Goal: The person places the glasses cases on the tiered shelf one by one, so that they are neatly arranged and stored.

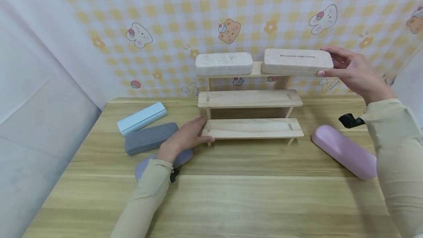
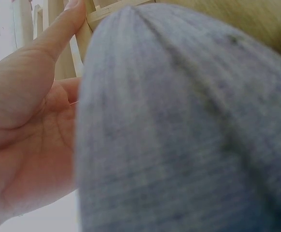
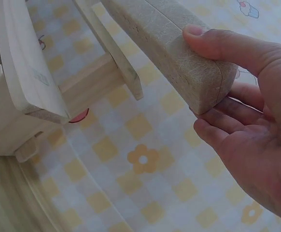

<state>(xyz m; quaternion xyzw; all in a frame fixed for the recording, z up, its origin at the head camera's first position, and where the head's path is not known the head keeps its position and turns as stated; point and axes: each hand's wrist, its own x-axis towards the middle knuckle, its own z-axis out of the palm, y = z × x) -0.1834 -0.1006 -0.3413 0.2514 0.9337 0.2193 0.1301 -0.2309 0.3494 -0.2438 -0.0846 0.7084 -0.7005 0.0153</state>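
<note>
My right hand (image 1: 358, 71) pinches the right end of a cream glasses case (image 1: 297, 61) printed with small dark lettering. Thumb on one face and fingers underneath, as the right wrist view shows; the case (image 3: 174, 53) overhangs the right end of the top shelf. A second pale glasses case (image 1: 224, 64) lies on that shelf's left half. Down at the left end of the three-tier wooden rack (image 1: 251, 128), my left hand (image 1: 186, 135) holds the bottom shelf, thumb in front and fingers behind. A blue-purple glasses case (image 2: 150, 125) lies under my left wrist, partly hidden by it.
On the table's left side lie a light blue glasses case (image 1: 142, 118) and a dark grey-blue one (image 1: 150, 138). A pink-purple case (image 1: 343, 151) lies right of the rack, near my right forearm. Behind the rack hangs a yellow checked cloth (image 1: 185, 21).
</note>
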